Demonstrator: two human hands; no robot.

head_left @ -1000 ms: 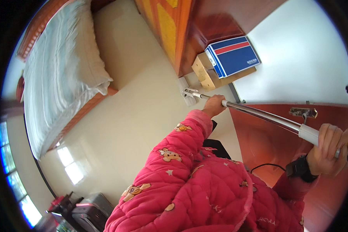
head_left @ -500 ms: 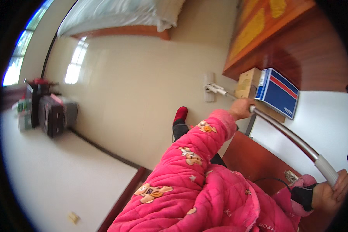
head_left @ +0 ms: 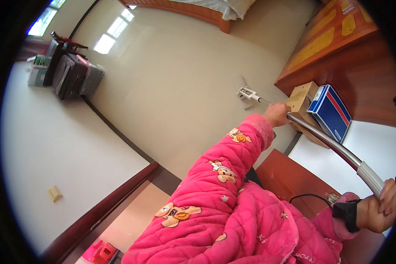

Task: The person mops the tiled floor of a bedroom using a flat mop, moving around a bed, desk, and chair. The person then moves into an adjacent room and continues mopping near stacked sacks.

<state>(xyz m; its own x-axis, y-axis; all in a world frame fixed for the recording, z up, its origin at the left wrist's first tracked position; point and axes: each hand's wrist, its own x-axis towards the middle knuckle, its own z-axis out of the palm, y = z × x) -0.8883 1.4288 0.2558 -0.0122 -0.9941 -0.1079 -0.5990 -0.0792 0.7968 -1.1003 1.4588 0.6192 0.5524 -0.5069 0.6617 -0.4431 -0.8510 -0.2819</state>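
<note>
A flat mop with a shiny metal pole (head_left: 323,137) slants across the right side. My left hand (head_left: 277,115) is wrapped round the lower pole, its arm stretched out in a pink quilted sleeve. At the top end, my right hand (head_left: 379,207) grips the light grey handle sleeve (head_left: 370,178). Beyond my left hand, the white mop joint (head_left: 248,93) leads to the mop head, which is on the beige tiled floor, pale and partly blurred. A black band circles my right wrist.
A cardboard box (head_left: 302,99) and a blue box (head_left: 331,112) stand right of the mop, against a wooden cabinet (head_left: 339,66). Suitcases (head_left: 70,77) stand far left by the white wall. A wooden bed frame (head_left: 185,11) is at the back, a dark red door frame (head_left: 105,207) lower left.
The view has shifted, so the suitcases and bed sit higher and the doorway shows lower left. The mop head has turned and blurred. Both hands keep their grip; my red shoe has left view.
</note>
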